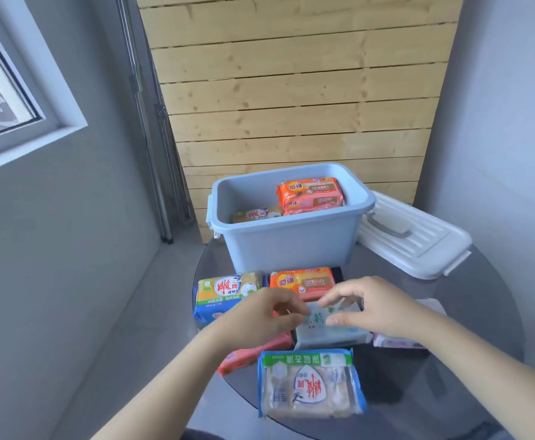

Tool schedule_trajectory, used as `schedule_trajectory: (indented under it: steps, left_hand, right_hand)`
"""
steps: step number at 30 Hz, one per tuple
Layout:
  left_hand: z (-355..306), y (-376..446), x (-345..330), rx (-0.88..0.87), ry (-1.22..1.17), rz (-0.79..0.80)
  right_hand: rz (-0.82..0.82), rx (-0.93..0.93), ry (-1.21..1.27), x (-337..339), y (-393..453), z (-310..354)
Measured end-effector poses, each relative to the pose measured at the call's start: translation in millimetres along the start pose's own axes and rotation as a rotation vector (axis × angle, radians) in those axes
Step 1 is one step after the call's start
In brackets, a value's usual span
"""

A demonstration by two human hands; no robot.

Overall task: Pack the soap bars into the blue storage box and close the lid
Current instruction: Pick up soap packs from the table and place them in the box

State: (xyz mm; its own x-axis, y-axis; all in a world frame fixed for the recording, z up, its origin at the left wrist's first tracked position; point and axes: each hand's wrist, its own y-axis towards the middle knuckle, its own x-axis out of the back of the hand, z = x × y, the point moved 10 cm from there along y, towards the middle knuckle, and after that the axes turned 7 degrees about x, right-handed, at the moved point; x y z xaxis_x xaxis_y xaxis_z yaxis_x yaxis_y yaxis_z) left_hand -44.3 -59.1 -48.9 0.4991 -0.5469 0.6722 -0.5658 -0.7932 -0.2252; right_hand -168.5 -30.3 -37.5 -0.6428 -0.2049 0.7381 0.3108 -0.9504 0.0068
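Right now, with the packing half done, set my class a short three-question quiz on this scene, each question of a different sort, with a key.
1. True or false: the white lid is already on the blue storage box.
2. Multiple choice: which pack lies nearest the camera on the glass table? A) the orange pack B) the green-topped clear pack C) the yellow and blue pack
3. Fill in: the left hand and right hand both reach for the pale ____ soap pack.

Key
1. False: it lies on the table, right of the box.
2. B
3. Green
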Motion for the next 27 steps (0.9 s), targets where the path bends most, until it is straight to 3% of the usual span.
schedule_trajectory:
  steps: [5,11,20,27]
  left_hand:
    - [23.5,-11.8,-25.3,0.056,0.127,0.151]
    - [22.5,-14.8,-28.0,0.072,0.178,0.016]
    - [19.6,-12.9,-21.0,0.073,0.062,-0.052]
    - [0.7,-3.3,9.5,0.014,-0.144,-0.202]
  right_hand:
    - [0.127,-0.016,-0.050,-33.7,-9.8,-9.5]
    - [0.153,-0.010,-0.077,-49.1,-13.9,-12.5]
    - [0.077,-0.045,0.046,-38.2,-10.3,-7.6]
    - [-0.117,-0.119,0.291,-4.4,-14.1,-24.3]
